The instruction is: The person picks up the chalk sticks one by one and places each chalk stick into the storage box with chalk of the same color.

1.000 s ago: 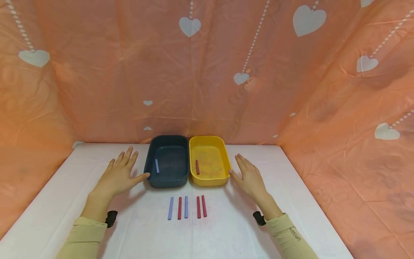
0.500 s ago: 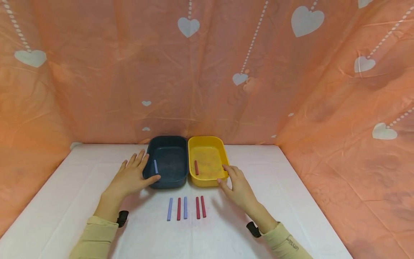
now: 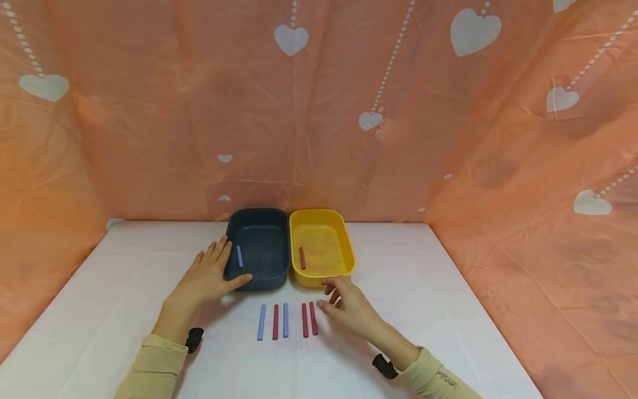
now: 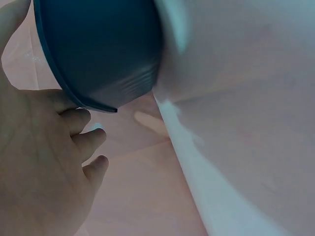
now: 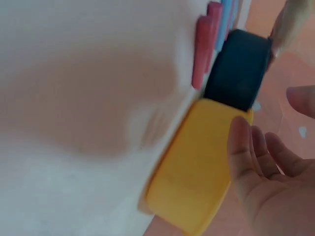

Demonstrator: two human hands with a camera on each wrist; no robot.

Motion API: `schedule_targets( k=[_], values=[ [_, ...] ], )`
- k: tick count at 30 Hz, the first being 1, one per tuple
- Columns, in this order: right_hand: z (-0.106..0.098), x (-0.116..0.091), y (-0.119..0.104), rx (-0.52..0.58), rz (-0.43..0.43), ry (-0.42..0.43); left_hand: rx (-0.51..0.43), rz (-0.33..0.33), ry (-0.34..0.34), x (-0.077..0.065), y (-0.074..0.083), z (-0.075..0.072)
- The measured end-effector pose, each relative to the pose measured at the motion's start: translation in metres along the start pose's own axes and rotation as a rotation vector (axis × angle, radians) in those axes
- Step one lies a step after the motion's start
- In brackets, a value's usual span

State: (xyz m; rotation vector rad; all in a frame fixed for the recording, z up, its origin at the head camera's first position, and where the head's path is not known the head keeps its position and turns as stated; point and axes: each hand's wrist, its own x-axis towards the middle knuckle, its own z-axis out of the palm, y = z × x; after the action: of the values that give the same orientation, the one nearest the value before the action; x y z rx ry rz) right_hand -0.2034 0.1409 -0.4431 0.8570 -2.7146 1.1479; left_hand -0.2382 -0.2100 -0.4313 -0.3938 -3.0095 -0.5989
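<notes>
My left hand [image 3: 206, 282] rests at the left rim of the dark blue tray [image 3: 264, 284], thumb over its near corner and fingers spread along the side. A blue chalk stick [image 3: 240, 257] lies inside that tray. Beside it the yellow tray [image 3: 324, 280] holds one red chalk stick [image 3: 302, 258]. My right hand [image 3: 351, 310] hovers in front of the yellow tray, thumb and fingers apart with nothing between them. Its thumb tip is close to the rightmost red chalk stick [image 3: 313, 318]. In the right wrist view the fingers [image 5: 239, 147] overlap the yellow tray.
Left of that stick, in a row on the white table [image 3: 224, 366], lie another red stick [image 3: 305, 320], a blue stick [image 3: 286, 320], a red stick [image 3: 276, 321] and a blue stick [image 3: 261, 322]. An orange curtain [image 3: 319, 138] with white hearts stands behind the trays.
My left hand has moved right onto the dark blue tray's rim. My right hand has come left and nearer, from beside the yellow tray to just by the red chalk sticks.
</notes>
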Motion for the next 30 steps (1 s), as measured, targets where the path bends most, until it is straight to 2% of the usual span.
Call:
schedule_targets(
  k=[9,16,30],
  values=[
    [0.012,0.002,0.002,-0.036,0.033,-0.146,-0.010,-0.022,-0.008,-0.001,-0.003,0.001],
    [0.017,0.007,0.004,-0.023,0.067,-0.237,-0.050,-0.029,-0.027,-0.002,-0.002,0.002],
    [0.025,0.011,0.008,-0.115,0.093,-0.272,-0.062,-0.027,-0.012,-0.002,-0.002,0.002]
  ],
)
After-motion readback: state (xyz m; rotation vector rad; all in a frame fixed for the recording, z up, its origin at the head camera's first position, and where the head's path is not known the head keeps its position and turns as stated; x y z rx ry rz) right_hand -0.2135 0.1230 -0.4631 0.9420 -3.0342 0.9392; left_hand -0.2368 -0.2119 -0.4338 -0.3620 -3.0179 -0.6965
